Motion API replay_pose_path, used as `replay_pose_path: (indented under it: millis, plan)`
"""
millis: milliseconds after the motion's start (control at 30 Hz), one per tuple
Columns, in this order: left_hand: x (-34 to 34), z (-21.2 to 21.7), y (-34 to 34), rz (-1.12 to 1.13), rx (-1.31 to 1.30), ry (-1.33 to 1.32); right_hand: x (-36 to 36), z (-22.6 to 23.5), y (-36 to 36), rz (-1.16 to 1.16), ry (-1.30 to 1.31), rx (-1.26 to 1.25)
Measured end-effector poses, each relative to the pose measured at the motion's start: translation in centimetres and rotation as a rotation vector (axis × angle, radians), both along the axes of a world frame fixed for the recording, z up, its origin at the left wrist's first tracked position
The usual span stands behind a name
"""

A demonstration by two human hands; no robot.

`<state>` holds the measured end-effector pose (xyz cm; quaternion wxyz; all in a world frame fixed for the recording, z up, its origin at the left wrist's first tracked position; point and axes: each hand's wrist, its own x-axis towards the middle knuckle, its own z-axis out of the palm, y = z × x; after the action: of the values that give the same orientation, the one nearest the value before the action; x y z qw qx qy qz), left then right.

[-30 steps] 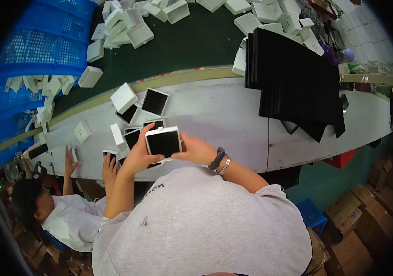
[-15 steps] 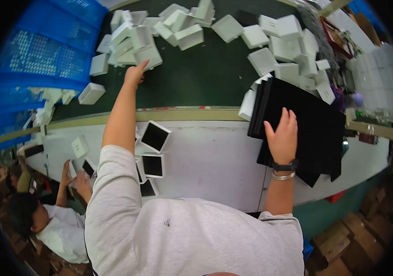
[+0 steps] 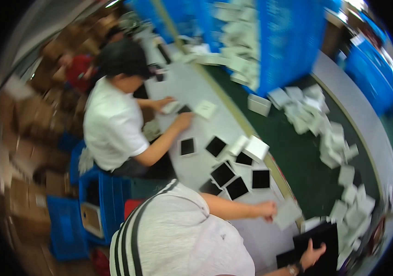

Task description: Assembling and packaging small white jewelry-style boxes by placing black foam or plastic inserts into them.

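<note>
My left hand [image 3: 266,210] is closed on the edge of a white box [image 3: 287,214], held over the white table near its raised rim. Motion blurs the box, so I cannot tell whether it is a lid or a base. My right hand [image 3: 313,254], with a watch at the wrist, has its fingers apart over a stack of black sheets [image 3: 329,237]; whether it touches them is unclear. Beside my left arm lie several white boxes with black insides, one box [image 3: 237,187] close to the elbow.
A co-worker [image 3: 113,119] in white handles a box at the table [image 3: 185,87]. White boxes [image 3: 304,110] lie scattered along the green belt [image 3: 293,152] past the rim. Blue crates [image 3: 288,41] stand behind it, and cardboard cartons [image 3: 31,202] lie at left.
The view has swung left toward the co-worker. My left hand has come back from the boxes on the belt with a white box in it. My right hand remains by the black sheets.
</note>
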<state>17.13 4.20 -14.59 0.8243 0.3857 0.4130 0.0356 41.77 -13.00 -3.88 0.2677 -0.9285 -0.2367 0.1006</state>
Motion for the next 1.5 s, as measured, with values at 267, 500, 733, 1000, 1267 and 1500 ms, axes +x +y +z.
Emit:
replay_pose_path:
  millis: [267, 500, 733, 1000, 1267, 1500]
  plan:
    - [-7.2, 10.8, -3.1, -0.004, 0.319, -0.007, -6.8, 8.2, 1.3, 0.558, 0.052, 0.657]
    - [-11.3, 17.4, -5.4, 0.006, 0.571, -0.114, -22.0, 6.7, 5.0, 0.319, 0.255, 0.549]
    - [-13.6, 17.4, -8.2, 0.076, 0.743, -0.089, -25.8, 8.8, 4.4, 0.331, 0.389, 0.602]
    - [-13.4, 13.2, -7.0, -0.017, 0.824, -0.058, -23.5, 8.0, 2.9, 0.33, 1.001, 0.776]
    - [-14.1, 17.6, -4.9, 0.352, 0.531, -0.129, -26.6, 7.8, 4.3, 0.431, 0.834, 0.832]
    - [-14.2, 16.6, -4.8, 0.183, 0.402, -0.127, -25.5, 6.5, 1.5, 0.423, 0.749, 0.375]
